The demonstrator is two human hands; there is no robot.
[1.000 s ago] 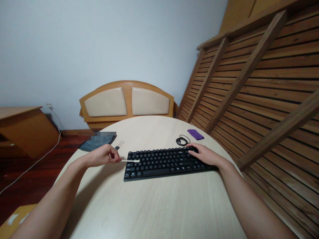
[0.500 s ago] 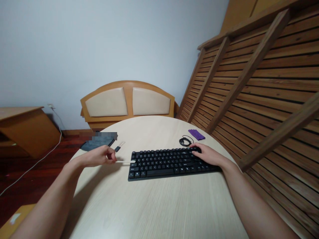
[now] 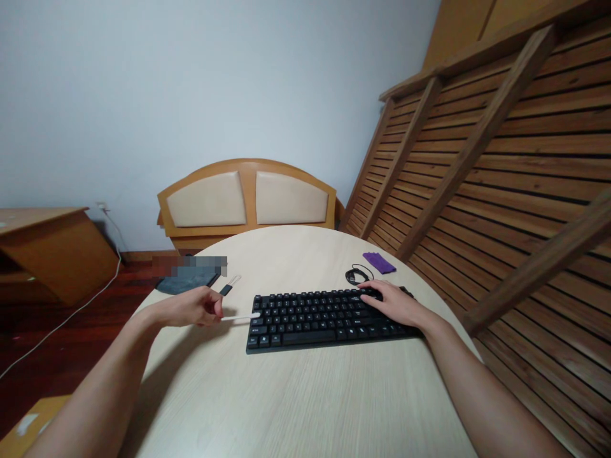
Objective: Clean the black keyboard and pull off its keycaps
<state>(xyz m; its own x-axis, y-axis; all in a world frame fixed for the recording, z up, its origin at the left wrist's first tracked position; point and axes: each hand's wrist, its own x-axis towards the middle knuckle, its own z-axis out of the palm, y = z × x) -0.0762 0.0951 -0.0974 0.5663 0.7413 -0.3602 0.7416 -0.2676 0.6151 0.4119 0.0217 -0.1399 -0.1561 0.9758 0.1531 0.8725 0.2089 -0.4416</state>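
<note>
Black and long, the keyboard lies flat on the pale round table in the head view, right in front of the person. The left hand has its thumb and finger pinched together on a thin white stick. The stick points right, and its fat tip is over the keys at the left end. I cannot tell if the tip touches them. The right hand lies on the right end of the keyboard, with its thumb and fingers apart.

Just behind the right hand is a loop of black cord, and near that is a purple cloth. Close to the left hand is a small black thing with a thin loop. A dark flat thing sits at the left edge, partly blurred out. Past the table stands a wooden headboard with two cream pads, and big wooden slats lean on the right.
</note>
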